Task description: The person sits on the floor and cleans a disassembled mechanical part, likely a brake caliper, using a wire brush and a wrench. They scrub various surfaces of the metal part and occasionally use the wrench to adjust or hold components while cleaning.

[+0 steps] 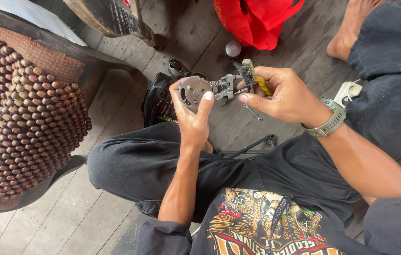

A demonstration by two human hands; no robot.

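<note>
My left hand [192, 118] grips a round grey metal mechanical part [194, 90] with springs and a bracket [224, 88] on its right side, held up over my lap. My right hand [283, 97] holds a small wire brush [248, 73] with a yellow handle, its bristles set against the part's right end. A grey watch [331, 122] sits on my right wrist. I sit cross-legged on a wooden plank floor in dark trousers.
A seat with a brown wooden-bead cover [26, 118] stands at the left. A red bag [252, 19] lies ahead, a small silver ball [233, 48] beside it. A dark open tool pouch [159, 101] is under the part. A white plug strip [347, 90] lies right.
</note>
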